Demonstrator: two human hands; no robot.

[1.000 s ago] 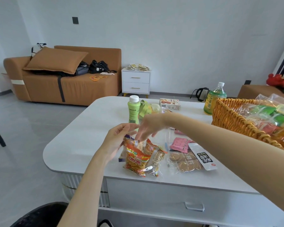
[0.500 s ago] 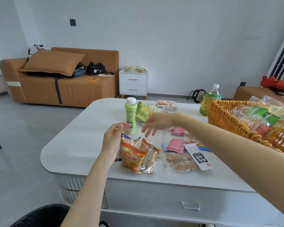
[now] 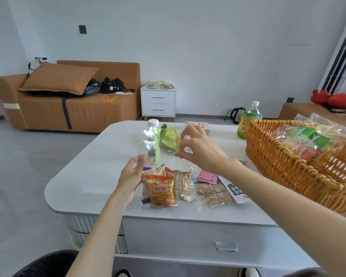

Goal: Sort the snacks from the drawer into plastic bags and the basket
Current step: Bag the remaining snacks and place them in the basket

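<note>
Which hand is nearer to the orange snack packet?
Left. The left hand is just left of the orange snack packet; the right hand is farther back, pinching a clear bag.

Clear bag [image 3: 149,134]: thin see-through plastic film, crinkling, throwing bright white glints right now.
Snack packet [image 3: 163,191]: orange printed plastic wrapper, glossy, creased at the seams.
Biscuit pack [image 3: 214,193]: clear shiny wrapper, rough brown biscuits showing through.
Pink packet [image 3: 207,176]: plastic wrapper, a duller finish.
Basket [image 3: 278,156]: woven wicker, orange-brown, coarse and ribbed, with a slight shine.
Green bottle [image 3: 157,156]: smooth opaque plastic, white plastic cap.
Tea bottle [image 3: 248,120]: clear glossy plastic, printed label.
Table [image 3: 92,176]: smooth, hard, white, soft satin sheen.
Sofa [image 3: 78,110]: tan cloth, matt.
Kettle [image 3: 237,114]: polished metal body, black plastic handle.
</note>
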